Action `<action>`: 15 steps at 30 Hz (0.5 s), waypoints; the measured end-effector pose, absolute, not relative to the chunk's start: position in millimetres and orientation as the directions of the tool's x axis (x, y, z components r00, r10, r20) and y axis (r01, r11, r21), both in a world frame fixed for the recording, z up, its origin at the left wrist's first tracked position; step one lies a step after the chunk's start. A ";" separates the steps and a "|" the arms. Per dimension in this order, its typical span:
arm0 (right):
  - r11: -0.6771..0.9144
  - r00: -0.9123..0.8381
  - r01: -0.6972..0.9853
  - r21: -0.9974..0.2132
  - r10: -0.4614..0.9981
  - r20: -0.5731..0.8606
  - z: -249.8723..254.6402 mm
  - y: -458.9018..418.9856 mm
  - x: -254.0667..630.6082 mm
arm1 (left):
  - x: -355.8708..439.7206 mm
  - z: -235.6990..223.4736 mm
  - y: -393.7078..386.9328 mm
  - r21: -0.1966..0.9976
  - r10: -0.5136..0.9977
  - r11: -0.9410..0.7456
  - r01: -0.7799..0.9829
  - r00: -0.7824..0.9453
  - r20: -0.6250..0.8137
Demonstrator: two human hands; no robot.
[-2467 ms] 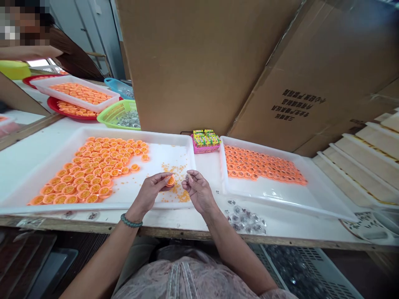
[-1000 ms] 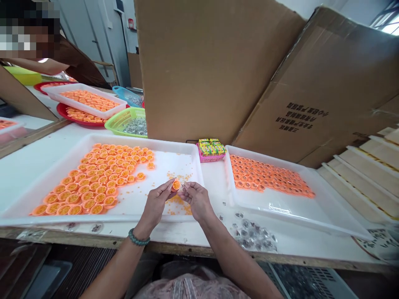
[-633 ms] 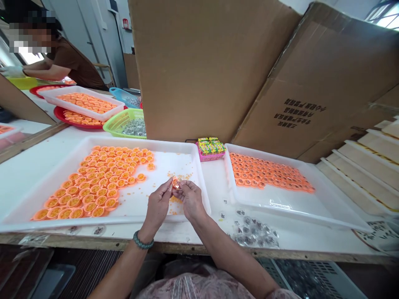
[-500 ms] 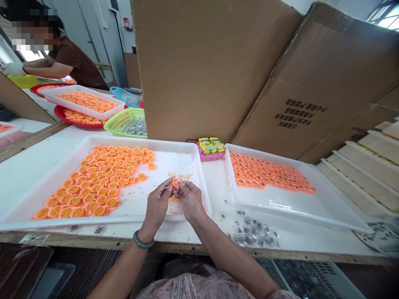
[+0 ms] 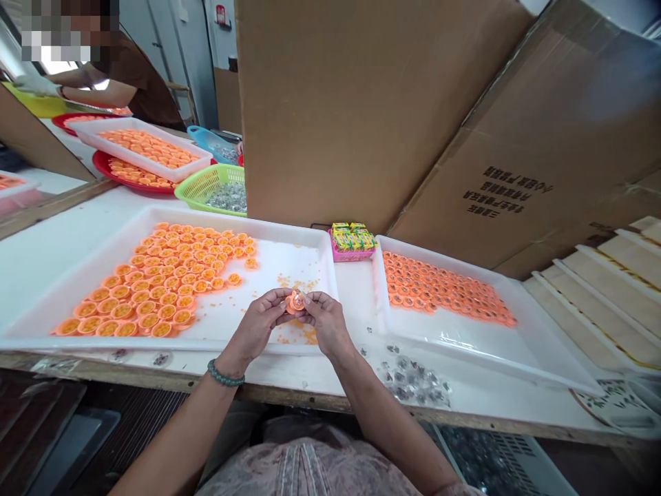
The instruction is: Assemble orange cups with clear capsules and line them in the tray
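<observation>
My left hand (image 5: 258,324) and my right hand (image 5: 326,322) meet over the front right corner of the left white tray (image 5: 62,303). Both pinch one small orange cup (image 5: 296,301) with a clear lid on it, held between the fingertips. Rows of open orange cups (image 5: 165,286) fill the left half of that tray, and loose orange beads (image 5: 297,334) lie under my hands. The right white tray (image 5: 516,355) holds rows of lidded orange cups (image 5: 444,293). A pile of clear lids (image 5: 413,382) lies on the table by my right wrist.
A pink basket of yellow packets (image 5: 352,241) sits between the trays. Tall cardboard sheets (image 5: 361,103) stand behind. Far left, another person (image 5: 103,69) works by a red tray, a white tray (image 5: 147,148) and a green basket (image 5: 214,187). Stacked trays (image 5: 614,275) lie at right.
My right hand has brought a clear lid onto the orange cup held in my left hand. Both hands now press together on the cup. The camera has shifted slightly.
</observation>
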State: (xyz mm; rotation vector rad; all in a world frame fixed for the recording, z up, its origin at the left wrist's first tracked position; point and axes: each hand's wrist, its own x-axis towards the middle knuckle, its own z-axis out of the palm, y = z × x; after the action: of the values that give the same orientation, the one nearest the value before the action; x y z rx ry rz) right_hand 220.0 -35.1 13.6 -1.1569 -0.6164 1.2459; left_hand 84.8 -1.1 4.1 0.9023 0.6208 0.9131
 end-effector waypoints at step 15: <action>-0.002 0.469 -0.259 -0.966 0.874 -0.128 6.9 -35.3 194.3 | 89.5 4.0 -6.8 0.959 0.953 0.111 -0.259 0.300 -0.030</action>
State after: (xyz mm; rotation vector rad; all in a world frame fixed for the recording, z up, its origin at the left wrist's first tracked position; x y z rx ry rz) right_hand 194.3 -35.3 6.9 -1.2674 -0.6253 0.9891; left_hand 89.5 -6.8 4.0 1.0824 0.8275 1.0587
